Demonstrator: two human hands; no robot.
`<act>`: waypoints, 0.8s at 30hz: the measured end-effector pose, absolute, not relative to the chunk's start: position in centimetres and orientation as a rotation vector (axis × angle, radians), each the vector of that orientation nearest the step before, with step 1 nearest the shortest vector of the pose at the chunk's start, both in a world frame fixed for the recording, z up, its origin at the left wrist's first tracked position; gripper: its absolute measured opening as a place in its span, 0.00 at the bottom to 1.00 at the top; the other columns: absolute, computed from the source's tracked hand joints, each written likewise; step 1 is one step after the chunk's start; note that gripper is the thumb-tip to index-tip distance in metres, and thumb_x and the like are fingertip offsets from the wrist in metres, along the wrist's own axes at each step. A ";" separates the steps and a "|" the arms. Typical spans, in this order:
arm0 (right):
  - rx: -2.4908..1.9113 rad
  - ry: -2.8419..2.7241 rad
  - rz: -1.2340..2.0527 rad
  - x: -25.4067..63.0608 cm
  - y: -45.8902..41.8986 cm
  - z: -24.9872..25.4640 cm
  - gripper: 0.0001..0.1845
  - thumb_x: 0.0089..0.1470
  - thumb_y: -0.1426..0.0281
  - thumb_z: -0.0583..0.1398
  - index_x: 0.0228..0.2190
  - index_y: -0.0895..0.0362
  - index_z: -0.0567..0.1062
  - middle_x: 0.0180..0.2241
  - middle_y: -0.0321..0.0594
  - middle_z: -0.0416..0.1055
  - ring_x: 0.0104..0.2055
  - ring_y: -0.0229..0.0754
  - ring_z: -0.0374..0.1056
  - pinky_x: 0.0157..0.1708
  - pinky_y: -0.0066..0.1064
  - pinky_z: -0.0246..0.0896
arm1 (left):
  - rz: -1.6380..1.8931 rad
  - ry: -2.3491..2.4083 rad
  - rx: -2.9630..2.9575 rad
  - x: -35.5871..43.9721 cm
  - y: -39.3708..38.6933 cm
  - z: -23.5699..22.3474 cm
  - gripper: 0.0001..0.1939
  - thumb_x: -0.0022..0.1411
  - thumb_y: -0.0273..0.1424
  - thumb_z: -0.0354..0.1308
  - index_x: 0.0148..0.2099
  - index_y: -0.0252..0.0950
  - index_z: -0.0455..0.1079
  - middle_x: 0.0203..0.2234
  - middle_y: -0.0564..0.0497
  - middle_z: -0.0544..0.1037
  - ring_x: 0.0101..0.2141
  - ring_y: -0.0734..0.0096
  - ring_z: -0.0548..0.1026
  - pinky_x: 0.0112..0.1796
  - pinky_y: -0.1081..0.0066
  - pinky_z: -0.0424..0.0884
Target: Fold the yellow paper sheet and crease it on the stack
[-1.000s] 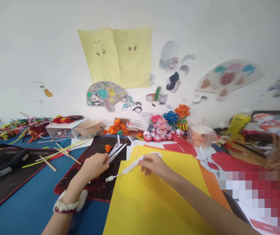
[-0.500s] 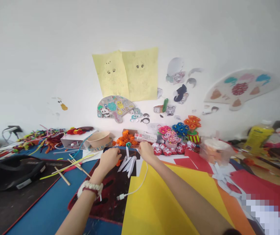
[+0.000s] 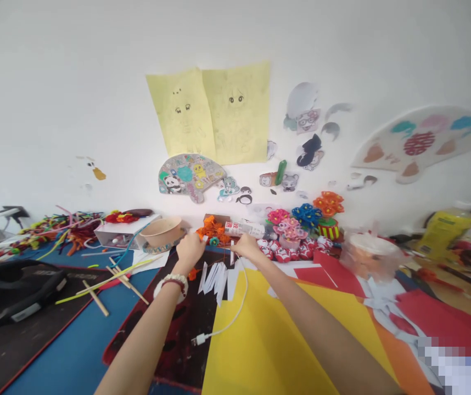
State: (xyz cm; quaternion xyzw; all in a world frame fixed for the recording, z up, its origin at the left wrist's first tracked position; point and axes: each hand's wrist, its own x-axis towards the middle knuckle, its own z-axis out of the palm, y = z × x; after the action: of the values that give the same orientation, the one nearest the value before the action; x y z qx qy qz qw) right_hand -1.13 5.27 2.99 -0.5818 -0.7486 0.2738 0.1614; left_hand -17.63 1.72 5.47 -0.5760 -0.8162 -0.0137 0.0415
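Both my arms reach far forward over the table. My left hand point(image 3: 189, 247), with a bead bracelet on the wrist, is closed near the orange paper flowers point(image 3: 211, 229). My right hand point(image 3: 247, 247) is closed beside a white glue tube point(image 3: 244, 229). Between and just below the hands hangs a fanned row of white paper strips point(image 3: 216, 277) over the dark mat point(image 3: 194, 323). What each hand pinches is too small to name. A white cable point(image 3: 223, 323) lies across the mat and the yellow paper sheet point(image 3: 268, 340).
A beige bowl point(image 3: 162, 231) and a white box point(image 3: 116, 233) stand left of the hands. Pipe cleaners point(image 3: 54, 227) and wooden sticks point(image 3: 95, 296) lie at left, near a black bag point(image 3: 9, 285). Paper flower pots point(image 3: 305, 219), red paper point(image 3: 416, 307) and a plastic tub point(image 3: 369, 252) are at right.
Both hands have moved away from me toward the wall, from the yellow sheet's near edge to the flowers and glue tube. The white strips went with them and now hang spread out.
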 end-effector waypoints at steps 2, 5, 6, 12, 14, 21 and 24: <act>-1.576 -2.136 0.972 -1.0 4.7 2.8 0.11 0.56 0.68 0.60 0.29 0.63 0.77 0.29 0.43 0.76 0.27 0.37 0.71 0.27 0.25 0.67 | -0.061 -2.446 -1.792 -17.9 0.8 6.3 0.21 0.68 0.40 0.44 0.49 0.33 0.70 0.44 0.38 0.75 0.45 0.55 0.74 0.42 0.59 0.69; -1.469 -2.167 1.113 -1.2 3.3 2.3 0.14 0.53 0.69 0.59 0.20 0.61 0.76 0.19 0.41 0.74 0.19 0.35 0.68 0.20 0.22 0.62 | -0.018 -2.346 -1.983 -17.9 -1.0 6.8 0.19 0.65 0.43 0.46 0.41 0.38 0.75 0.38 0.43 0.79 0.40 0.58 0.77 0.37 0.66 0.68; -1.444 -2.169 1.126 -1.1 2.8 2.1 0.15 0.53 0.68 0.59 0.19 0.60 0.76 0.18 0.40 0.73 0.18 0.35 0.67 0.19 0.22 0.61 | 0.008 -2.304 -2.057 -18.0 -1.5 6.8 0.18 0.64 0.44 0.48 0.39 0.39 0.75 0.36 0.46 0.79 0.38 0.61 0.77 0.36 0.68 0.68; -1.385 -2.186 1.023 0.4 0.9 1.4 0.09 0.51 0.71 0.58 0.26 0.60 0.79 0.22 0.42 0.75 0.24 0.39 0.71 0.25 0.25 0.61 | 0.158 -2.030 -2.291 -19.1 -4.1 6.5 0.06 0.58 0.32 0.56 0.34 0.39 0.74 0.36 0.48 0.79 0.38 0.63 0.76 0.37 0.68 0.65; -1.357 -2.207 0.988 0.6 0.2 1.2 0.09 0.49 0.72 0.59 0.31 0.59 0.79 0.27 0.42 0.76 0.30 0.41 0.73 0.30 0.27 0.62 | 0.194 -1.974 -2.289 -19.4 -4.5 6.5 0.07 0.58 0.27 0.54 0.32 0.38 0.74 0.35 0.46 0.78 0.38 0.61 0.76 0.39 0.66 0.64; -1.242 -2.252 0.936 -0.5 -1.2 0.6 0.27 0.49 0.70 0.58 0.53 0.58 0.69 0.44 0.46 0.73 0.48 0.46 0.68 0.47 0.32 0.59 | 0.284 -1.858 -2.237 -19.3 -3.9 5.9 0.06 0.58 0.27 0.55 0.35 0.35 0.73 0.36 0.42 0.78 0.42 0.55 0.74 0.42 0.61 0.61; -1.189 -2.303 0.931 -0.6 -1.5 0.7 0.32 0.50 0.71 0.56 0.58 0.55 0.63 0.48 0.48 0.70 0.50 0.48 0.67 0.49 0.35 0.58 | 0.324 -1.817 -2.228 -19.4 -3.6 5.8 0.09 0.60 0.24 0.51 0.34 0.35 0.74 0.35 0.42 0.79 0.42 0.55 0.73 0.43 0.61 0.60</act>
State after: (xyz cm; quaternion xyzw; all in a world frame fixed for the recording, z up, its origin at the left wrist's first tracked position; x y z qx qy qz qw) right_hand -0.60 -1.54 0.67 -0.4238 -0.8205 0.3317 0.1927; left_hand -19.36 -3.55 5.80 -0.7642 -0.6231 0.1111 0.1238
